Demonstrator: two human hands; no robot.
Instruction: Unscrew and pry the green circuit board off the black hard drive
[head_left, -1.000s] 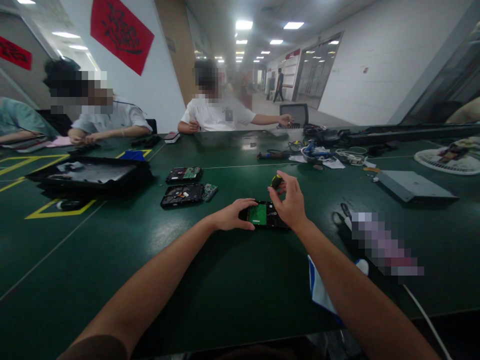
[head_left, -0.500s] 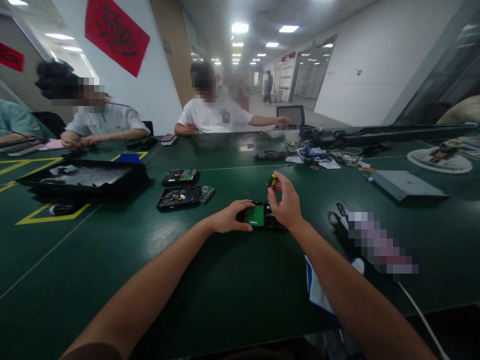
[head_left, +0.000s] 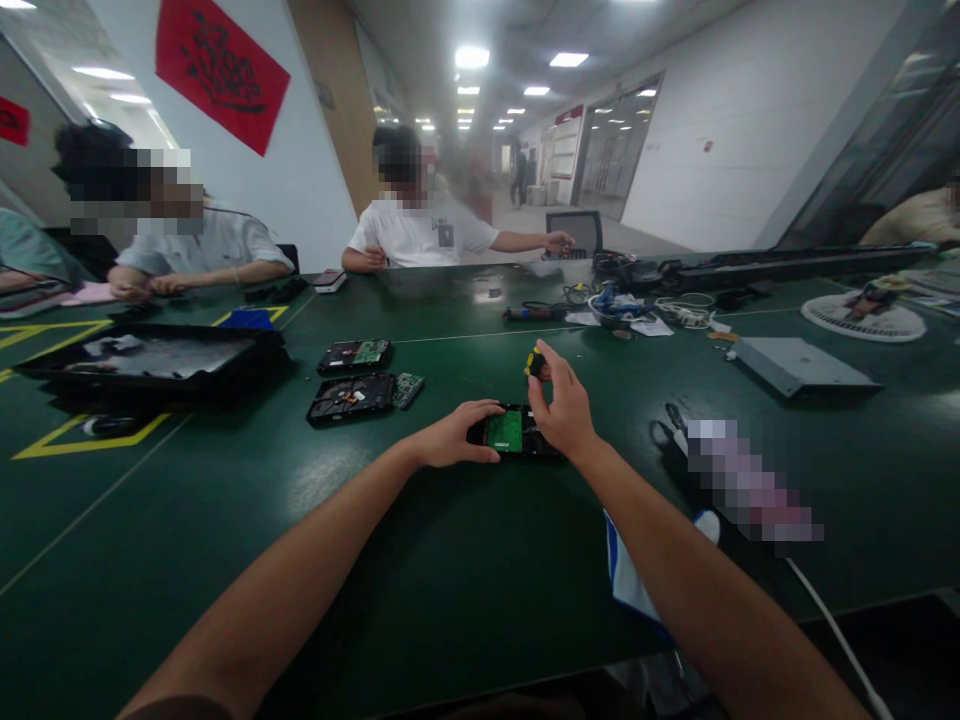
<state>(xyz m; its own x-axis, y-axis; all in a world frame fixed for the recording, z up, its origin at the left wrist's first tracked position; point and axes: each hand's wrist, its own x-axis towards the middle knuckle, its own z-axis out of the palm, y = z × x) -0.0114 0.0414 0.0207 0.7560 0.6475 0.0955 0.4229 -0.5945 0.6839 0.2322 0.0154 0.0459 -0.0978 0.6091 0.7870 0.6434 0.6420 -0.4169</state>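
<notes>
A hard drive (head_left: 504, 431) lies on the green table in front of me, its green circuit board facing up. Thumb and fingers of my left hand (head_left: 459, 434) grip its left end. My right hand (head_left: 564, 402) is closed around the yellow and black handle of a screwdriver (head_left: 534, 364), held over the drive's right part. The hand hides that end of the drive, and I cannot make out the screwdriver's tip. To the left lie a second hard drive (head_left: 351, 398), a loose circuit board (head_left: 408, 390) and, behind them, another hard drive (head_left: 354, 355).
A black tray (head_left: 150, 365) stands at the left. Cables (head_left: 616, 305) and papers lie toward the back, a grey metal box (head_left: 804, 366) and a white round grille (head_left: 862, 318) at the right. A white and blue cloth (head_left: 631, 580) lies beneath my right forearm. Two people sit across the table.
The screwdriver's handle leans a little differently in my right hand. My left hand keeps its hold on the hard drive. The whole view has shifted slightly.
</notes>
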